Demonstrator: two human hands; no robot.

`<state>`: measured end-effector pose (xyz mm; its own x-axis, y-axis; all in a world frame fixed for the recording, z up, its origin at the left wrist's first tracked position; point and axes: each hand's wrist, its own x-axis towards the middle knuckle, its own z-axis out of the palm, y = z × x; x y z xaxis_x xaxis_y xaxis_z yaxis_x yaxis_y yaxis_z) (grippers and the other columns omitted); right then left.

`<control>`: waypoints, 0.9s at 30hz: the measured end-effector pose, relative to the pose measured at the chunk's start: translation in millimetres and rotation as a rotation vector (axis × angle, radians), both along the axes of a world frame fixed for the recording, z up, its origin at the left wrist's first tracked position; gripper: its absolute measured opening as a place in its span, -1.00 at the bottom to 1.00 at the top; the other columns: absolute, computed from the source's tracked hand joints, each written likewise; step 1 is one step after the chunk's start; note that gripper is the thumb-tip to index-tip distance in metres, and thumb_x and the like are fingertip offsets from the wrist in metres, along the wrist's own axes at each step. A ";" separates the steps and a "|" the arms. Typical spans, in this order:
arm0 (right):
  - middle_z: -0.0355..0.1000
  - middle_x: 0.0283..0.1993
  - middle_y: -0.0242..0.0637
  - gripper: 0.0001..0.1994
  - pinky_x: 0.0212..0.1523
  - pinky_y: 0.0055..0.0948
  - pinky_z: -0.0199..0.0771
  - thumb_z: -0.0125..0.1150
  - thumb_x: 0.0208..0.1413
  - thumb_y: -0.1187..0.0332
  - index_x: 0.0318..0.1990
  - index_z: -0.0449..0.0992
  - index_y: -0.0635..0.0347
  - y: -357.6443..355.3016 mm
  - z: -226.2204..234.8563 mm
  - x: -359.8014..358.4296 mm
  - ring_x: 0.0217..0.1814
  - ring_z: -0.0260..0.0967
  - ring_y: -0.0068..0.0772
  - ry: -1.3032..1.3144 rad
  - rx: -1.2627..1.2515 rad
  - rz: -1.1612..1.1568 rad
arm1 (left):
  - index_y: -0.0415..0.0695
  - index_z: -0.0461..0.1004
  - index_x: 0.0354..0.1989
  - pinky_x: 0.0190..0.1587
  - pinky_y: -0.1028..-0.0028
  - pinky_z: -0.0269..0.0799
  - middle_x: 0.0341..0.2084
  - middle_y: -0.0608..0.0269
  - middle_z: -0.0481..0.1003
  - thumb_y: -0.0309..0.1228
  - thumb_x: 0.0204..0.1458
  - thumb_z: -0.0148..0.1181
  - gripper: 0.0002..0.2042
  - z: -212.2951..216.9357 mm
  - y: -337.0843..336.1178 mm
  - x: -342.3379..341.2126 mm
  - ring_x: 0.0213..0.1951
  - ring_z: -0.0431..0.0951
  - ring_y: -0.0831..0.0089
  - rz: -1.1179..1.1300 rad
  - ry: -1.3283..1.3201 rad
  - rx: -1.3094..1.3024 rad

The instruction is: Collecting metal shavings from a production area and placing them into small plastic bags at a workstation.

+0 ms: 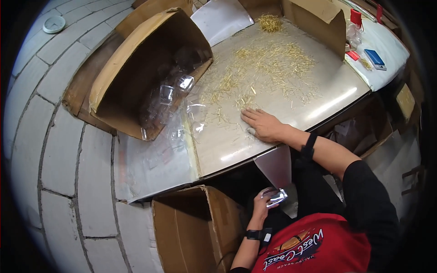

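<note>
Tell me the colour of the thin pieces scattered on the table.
The thin pieces near the right hand are gold, best seen in the head view.

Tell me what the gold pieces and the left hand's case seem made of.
Gold pieces: probably shiny metal, judging by their yellow glints; coated plastic is possible. Case in the left hand: likely glossy plastic, perhaps clear, judging by bright glare.

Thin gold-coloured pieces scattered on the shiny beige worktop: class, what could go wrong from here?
The bare right hand rests by the thin gold-coloured pieces, near the worktop's front edge, so a sweep might push some over it.

The left hand holds a small, shiny, clear-looking box below worktop level; it could slip and drop.

Clear plastic boxes spill from a tipped brown cardboard carton; a bump might slide out more.
</note>
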<state>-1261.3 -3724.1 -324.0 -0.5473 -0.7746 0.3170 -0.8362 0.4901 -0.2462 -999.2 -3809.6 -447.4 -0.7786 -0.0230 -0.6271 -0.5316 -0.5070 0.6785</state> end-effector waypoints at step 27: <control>0.10 0.23 -0.01 -0.51 0.27 -0.21 -0.01 -0.02 -0.08 0.51 0.10 0.22 0.35 54.0 29.5 108.7 0.31 -0.02 -0.06 -0.170 -0.155 -0.213 | -0.24 0.34 -0.10 -0.50 0.37 0.52 -0.30 0.14 0.47 -0.22 0.12 -0.19 -0.65 -6.4 28.4 -27.0 -0.29 0.57 0.16 0.022 0.081 0.049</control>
